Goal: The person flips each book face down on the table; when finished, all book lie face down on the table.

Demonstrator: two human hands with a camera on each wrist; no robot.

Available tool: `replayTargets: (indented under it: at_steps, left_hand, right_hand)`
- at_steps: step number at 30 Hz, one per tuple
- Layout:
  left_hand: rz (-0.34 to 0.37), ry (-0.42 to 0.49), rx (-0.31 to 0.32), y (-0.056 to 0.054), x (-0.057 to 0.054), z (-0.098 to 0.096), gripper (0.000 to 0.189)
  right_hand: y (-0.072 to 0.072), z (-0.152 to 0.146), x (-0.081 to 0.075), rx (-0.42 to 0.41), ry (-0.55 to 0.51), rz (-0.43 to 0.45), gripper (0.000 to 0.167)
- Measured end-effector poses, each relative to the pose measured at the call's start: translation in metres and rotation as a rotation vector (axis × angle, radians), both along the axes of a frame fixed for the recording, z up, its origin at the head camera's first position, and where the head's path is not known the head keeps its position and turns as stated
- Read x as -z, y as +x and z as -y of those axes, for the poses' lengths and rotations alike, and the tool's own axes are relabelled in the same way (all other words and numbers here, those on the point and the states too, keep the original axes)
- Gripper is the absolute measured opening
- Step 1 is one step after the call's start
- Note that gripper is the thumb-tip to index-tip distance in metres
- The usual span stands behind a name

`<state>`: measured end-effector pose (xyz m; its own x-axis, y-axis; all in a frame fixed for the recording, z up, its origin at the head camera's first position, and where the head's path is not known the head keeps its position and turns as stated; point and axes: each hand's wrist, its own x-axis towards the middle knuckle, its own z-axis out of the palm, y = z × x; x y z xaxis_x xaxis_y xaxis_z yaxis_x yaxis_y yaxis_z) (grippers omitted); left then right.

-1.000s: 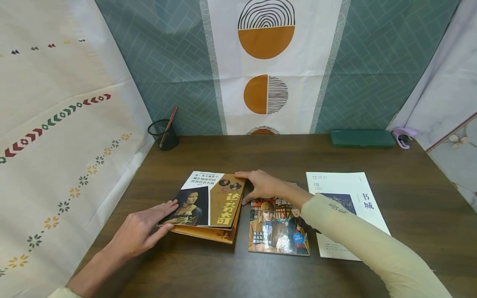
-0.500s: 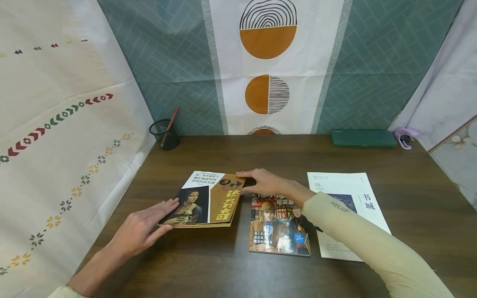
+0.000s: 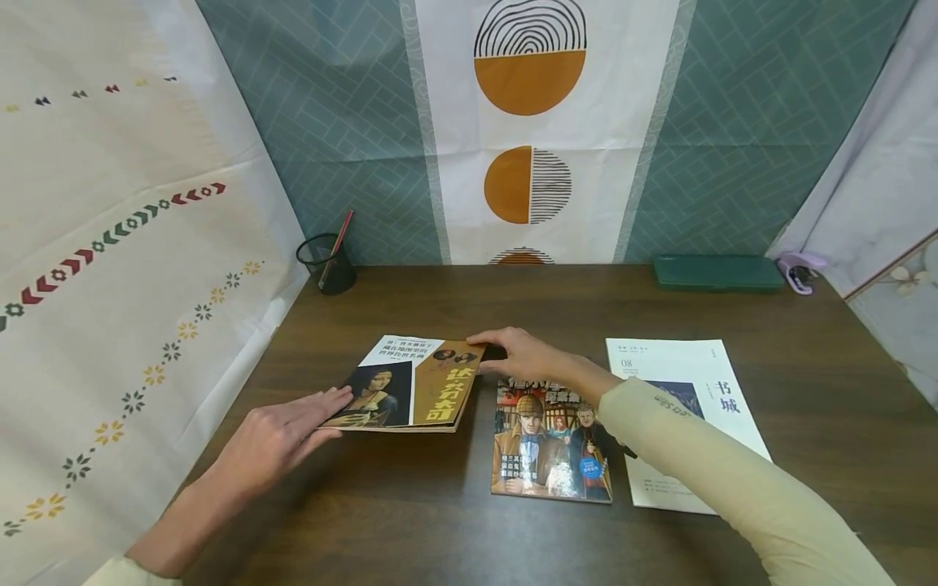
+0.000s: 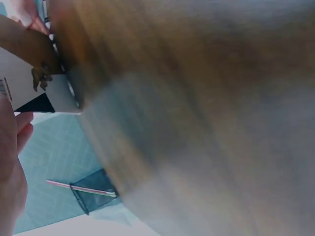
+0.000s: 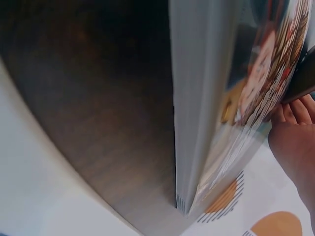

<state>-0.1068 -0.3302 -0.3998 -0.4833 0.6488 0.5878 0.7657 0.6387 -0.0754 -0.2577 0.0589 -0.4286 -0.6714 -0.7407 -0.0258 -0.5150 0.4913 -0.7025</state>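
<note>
A book (image 3: 410, 382) with a portrait of a woman and a gold-brown panel on its cover is held between both hands, cover up and tilted, its near edge off the table. My left hand (image 3: 274, 435) grips its left edge, fingers on top and thumb below. My right hand (image 3: 520, 354) pinches its far right corner between thumb and fingers. In the left wrist view the book's underside (image 4: 19, 69) shows above my left hand (image 4: 10, 162). Just right of it lies a comic-style book (image 3: 545, 448) with a man in a checked cap, partly under my right wrist.
A white book (image 3: 674, 480) lies at the right, partly covered by my right sleeve. At the back left of the wooden table (image 3: 410, 529) stands a black mesh pen cup (image 3: 337, 275). A green case (image 3: 718, 273) and a lilac tape dispenser (image 3: 799, 270) sit at the back right.
The portrait book's lower pages or cover, hanging apart a second ago, have come together under its top. Its near edge has risen and moved slightly away. Both hands keep their hold.
</note>
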Motion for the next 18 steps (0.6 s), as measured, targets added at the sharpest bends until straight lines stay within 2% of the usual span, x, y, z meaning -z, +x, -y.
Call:
replayTargets:
  at_steps: [5,10,18]
  left_hand:
    - [-0.077,0.029,0.041,-0.004,-0.013,-0.006,0.052]
    - [-0.144,0.041,0.044,-0.005,-0.026,-0.01,0.048]
    - [-0.149,0.082,0.009,-0.005,-0.043,-0.013,0.045]
  right_hand:
    - [0.0,0.002,0.001,0.048,-0.058,-0.012,0.045]
    - [0.002,0.004,0.001,0.118,-0.127,-0.026,0.037]
    - [0.002,0.006,-0.003,0.234,-0.254,-0.088,0.026]
